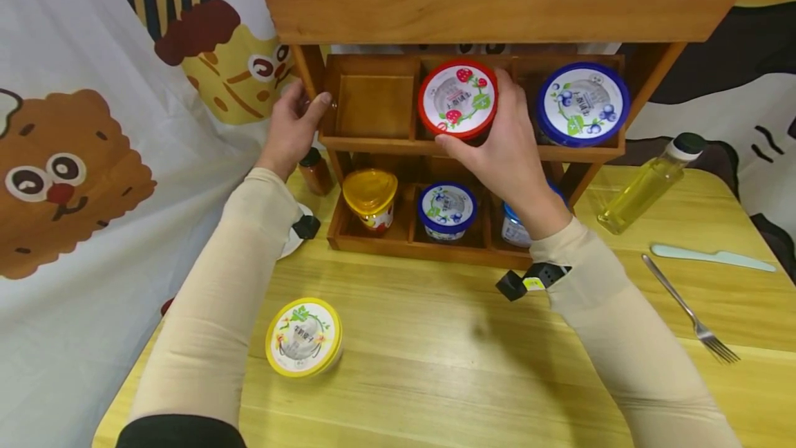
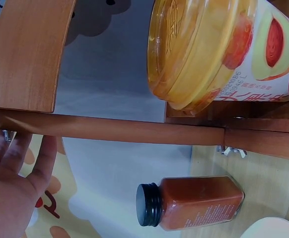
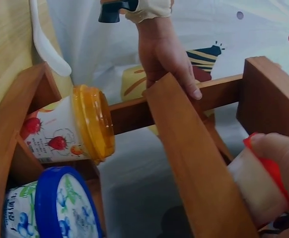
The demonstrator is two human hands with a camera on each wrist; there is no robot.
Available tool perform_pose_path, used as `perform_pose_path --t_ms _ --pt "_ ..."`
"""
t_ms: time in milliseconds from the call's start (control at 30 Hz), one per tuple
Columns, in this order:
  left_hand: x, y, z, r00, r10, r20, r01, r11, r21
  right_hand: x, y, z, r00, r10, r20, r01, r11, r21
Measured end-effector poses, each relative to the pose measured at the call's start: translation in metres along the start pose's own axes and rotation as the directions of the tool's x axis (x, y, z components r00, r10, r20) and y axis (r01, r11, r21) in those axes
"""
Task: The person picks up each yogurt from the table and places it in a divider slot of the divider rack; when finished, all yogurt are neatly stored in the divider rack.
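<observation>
My right hand (image 1: 506, 147) grips a tub with a red-rimmed strawberry lid (image 1: 458, 100) at the middle compartment of the shelf's middle tier. In the right wrist view, thumb and tub (image 3: 258, 186) show beside the tier's front board. My left hand (image 1: 294, 123) holds the left upright of the wooden shelf (image 1: 398, 147), its thumb by the tier's left end; the left wrist view shows fingers (image 2: 42, 158) behind the post. To the right of the strawberry tub sits a blue-lidded blueberry tub (image 1: 583, 104). The left compartment of that tier is bare.
Below stand a yellow-lidded fruit cup (image 1: 370, 199), another blueberry tub (image 1: 447, 211) and a partly hidden blue-lidded jar (image 1: 515, 228). A yellow-lidded tub (image 1: 303, 337) sits on the table. Around are a spice bottle (image 2: 201, 202), an oil bottle (image 1: 649, 185), a knife (image 1: 712, 256) and a fork (image 1: 693, 316).
</observation>
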State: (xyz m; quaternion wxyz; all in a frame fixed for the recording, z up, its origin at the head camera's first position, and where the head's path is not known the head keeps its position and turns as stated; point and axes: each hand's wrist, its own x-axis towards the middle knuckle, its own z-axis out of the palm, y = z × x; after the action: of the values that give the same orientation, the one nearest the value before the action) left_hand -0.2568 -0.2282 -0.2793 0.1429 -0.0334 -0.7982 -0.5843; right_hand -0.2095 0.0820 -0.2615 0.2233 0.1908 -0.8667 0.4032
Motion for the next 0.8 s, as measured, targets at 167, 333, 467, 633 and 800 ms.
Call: perform_pose_path --t_ms 167,333,467,633,800 --pt "0.0 0.0 0.0 1.0 -0.01 0.005 0.01 1.0 -0.01 -0.001 -0.004 -0.006 1.0 0.013 0.015 -0.012 0.997 -0.082" --pt "0.001 0.0 0.0 1.0 -0.015 0.005 0.015 1.0 -0.006 -0.003 -0.004 -0.008 0.999 0.014 0.029 -0.012 0.997 -0.082" --pt "-0.001 0.0 0.0 1.0 -0.019 0.005 0.019 1.0 0.0 -0.005 -0.004 -0.008 1.0 0.002 0.015 -0.001 0.998 -0.066" --pt "-0.001 0.001 0.0 1.0 -0.013 0.008 0.013 1.0 -0.007 -0.008 -0.008 -0.015 1.0 0.003 -0.015 -0.004 0.999 -0.053" --pt "0.0 0.001 0.0 1.0 -0.006 0.005 0.007 1.0 -0.017 -0.013 -0.017 -0.024 0.998 -0.034 -0.054 0.031 0.998 -0.058"
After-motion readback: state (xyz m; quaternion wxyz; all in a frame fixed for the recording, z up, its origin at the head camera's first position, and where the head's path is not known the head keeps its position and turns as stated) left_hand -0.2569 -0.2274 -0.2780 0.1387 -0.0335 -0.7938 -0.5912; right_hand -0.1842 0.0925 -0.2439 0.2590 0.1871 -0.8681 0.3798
